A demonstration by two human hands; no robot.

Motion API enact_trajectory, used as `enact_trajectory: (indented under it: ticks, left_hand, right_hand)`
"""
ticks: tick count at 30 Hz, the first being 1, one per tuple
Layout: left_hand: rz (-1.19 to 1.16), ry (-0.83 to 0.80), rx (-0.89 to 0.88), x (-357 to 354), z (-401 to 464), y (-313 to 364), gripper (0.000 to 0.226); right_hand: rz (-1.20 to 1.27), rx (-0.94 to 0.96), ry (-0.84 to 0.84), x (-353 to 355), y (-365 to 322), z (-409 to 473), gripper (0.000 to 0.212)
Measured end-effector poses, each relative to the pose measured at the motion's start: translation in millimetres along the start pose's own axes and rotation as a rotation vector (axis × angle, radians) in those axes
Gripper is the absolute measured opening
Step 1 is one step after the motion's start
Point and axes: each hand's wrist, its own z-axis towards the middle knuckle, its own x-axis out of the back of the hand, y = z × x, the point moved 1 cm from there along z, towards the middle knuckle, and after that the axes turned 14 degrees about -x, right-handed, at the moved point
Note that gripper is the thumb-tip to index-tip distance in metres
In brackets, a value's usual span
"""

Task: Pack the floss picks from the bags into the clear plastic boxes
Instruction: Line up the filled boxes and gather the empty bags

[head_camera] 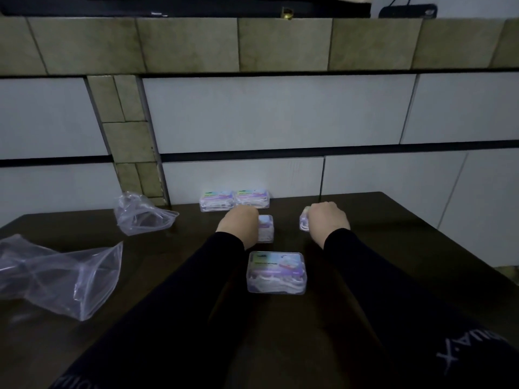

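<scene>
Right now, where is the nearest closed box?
In the head view, the nearest closed box lies centre, on the dark table, between both sleeves, nearer than both hands.

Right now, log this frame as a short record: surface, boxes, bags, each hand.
surface: dark wooden table
boxes at wall: two clear plastic boxes, closed, side by side
near box: closed clear labelled box, between the forearms
bags: two crumpled clear plastic bags, on the table's left side
left hand: on a small clear box
right hand: curled round another clear box
</scene>
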Motion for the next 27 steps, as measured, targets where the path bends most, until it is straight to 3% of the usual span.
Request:
enact_trajectory:
  ticks: [11, 18, 27]
  left_hand:
    - [0.023, 0.061, 0.192, -9.5, 14.1, -37.3, 0.031]
    - [0.108, 0.225, 0.143, -28.2, 16.5, -50.9, 0.027]
    - [0.158, 0.271, 0.135, -36.6, 28.6, -58.8, 0.028]
  right_hand:
    - [0.101, 0.176, 0.245, -17.9, -37.6, 29.0, 0.025]
    - [0.218, 0.187, 0.232, -25.1, -59.0, 58.1, 0.023]
    - [0.230, 0.230, 0.285, -37.8, -74.0, 81.1, 0.023]
